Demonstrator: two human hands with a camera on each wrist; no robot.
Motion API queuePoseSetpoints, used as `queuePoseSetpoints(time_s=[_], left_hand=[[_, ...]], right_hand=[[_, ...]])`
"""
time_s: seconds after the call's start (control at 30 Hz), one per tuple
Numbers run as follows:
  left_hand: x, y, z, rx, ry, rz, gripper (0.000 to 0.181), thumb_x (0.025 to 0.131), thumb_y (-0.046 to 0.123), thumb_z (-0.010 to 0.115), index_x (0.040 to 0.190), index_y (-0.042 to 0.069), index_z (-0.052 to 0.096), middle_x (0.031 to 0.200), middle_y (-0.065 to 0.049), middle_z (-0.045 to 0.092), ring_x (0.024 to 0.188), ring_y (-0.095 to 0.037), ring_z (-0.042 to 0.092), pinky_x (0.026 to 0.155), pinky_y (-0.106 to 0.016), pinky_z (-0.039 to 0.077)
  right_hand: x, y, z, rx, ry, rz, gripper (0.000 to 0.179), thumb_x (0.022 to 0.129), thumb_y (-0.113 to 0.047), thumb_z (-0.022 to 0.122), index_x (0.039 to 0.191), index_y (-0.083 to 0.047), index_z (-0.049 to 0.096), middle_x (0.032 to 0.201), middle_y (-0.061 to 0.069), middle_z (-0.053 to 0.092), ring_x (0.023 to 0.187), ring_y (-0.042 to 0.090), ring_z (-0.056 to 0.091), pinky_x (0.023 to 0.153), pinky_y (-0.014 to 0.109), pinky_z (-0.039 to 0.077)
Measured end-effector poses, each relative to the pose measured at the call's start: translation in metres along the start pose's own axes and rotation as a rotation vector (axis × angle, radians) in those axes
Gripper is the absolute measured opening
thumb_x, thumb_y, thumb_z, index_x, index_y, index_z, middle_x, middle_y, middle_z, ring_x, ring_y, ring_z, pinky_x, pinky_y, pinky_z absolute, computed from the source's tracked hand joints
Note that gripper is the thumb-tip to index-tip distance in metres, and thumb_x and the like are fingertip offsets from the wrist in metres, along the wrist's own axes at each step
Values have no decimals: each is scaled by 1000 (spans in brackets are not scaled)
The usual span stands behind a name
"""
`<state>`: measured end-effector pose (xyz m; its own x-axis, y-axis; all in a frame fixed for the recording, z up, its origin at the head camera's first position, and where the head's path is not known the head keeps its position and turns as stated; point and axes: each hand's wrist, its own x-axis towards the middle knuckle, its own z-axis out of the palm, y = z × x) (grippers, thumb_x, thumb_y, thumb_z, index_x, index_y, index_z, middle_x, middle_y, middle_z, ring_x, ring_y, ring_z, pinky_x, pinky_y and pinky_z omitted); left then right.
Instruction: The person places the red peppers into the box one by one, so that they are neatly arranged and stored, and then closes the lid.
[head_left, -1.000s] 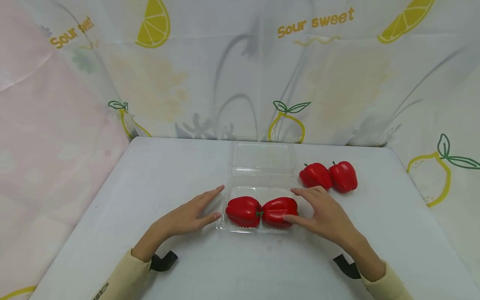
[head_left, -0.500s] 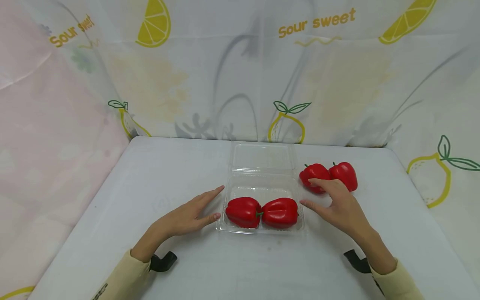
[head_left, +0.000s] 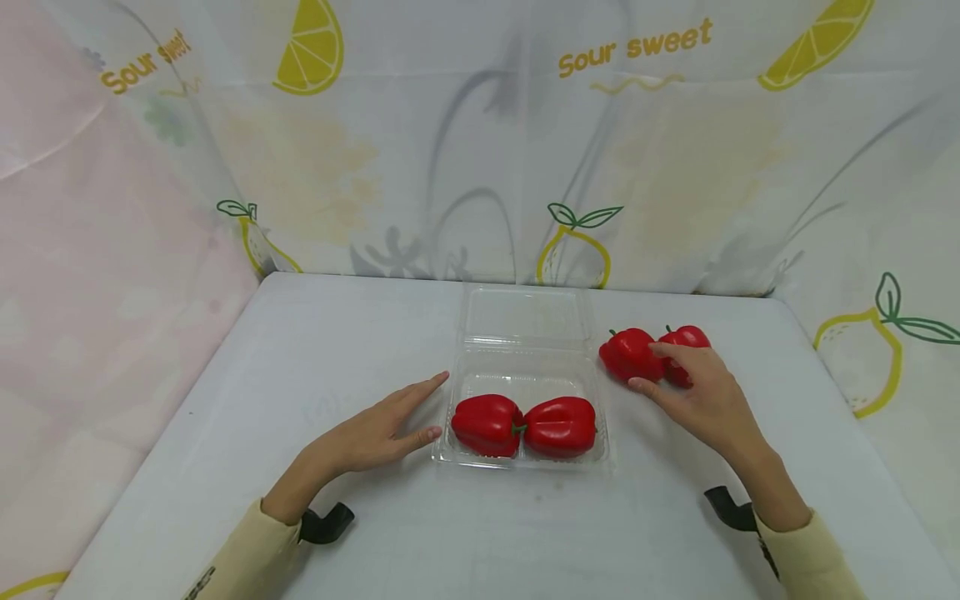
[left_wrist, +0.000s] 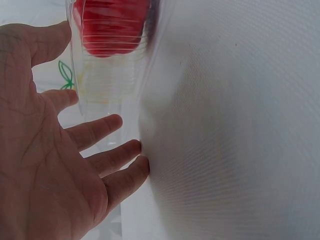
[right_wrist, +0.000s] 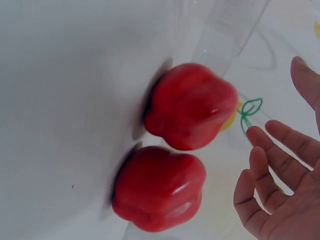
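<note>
The right hand is now carried away from the clear plastic clamshell container, where a second ago its thumb was seen over the right-hand pepper inside, and is held by the loose pair at the back right of the white table. That pair, the nearer-left red bell pepper and the far-right red bell pepper, is left where it was, side by side. In the head view the far-right pepper is partly covered by the fingers; in the right wrist view a gap is seen between fingers and peppers. Nothing is grasped: the fingers are loosely bent and the palm is bare.

The left hand is kept at the container's left side, fingers spread, with nothing gripped; whether the wall is touched by the thumb cannot be told.

Two more peppers, the left packed pepper and the right packed pepper, are held in the front of the base, and the lid is laid back flat behind it. By this shift, it is judged, attention is turned from the packed pair to the loose one.
</note>
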<state>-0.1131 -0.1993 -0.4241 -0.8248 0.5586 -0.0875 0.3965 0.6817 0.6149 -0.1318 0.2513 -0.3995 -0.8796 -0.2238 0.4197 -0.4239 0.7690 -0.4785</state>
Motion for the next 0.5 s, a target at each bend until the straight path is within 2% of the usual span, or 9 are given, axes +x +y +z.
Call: queuePoseSetpoints(time_s=[0.23, 0.5], left_hand=[[-1, 1, -1, -3, -3, -2, 76, 95, 61, 50, 158, 35, 18, 159, 6, 26, 144, -22, 27, 111, -53, 32], [-1, 1, -2, -7, -4, 2, 76, 95, 61, 50, 158, 34, 18, 159, 7, 27, 144, -21, 27, 111, -52, 32]], right_hand=[[7, 10, -8, 1, 4, -22, 55, 75, -13, 86, 123, -3, 63, 116, 13, 64, 106, 32, 52, 77, 51, 48], [14, 27, -16, -7, -9, -1, 59, 72, -9, 87, 125, -2, 60, 119, 18, 61, 112, 38, 50, 81, 58, 47]])
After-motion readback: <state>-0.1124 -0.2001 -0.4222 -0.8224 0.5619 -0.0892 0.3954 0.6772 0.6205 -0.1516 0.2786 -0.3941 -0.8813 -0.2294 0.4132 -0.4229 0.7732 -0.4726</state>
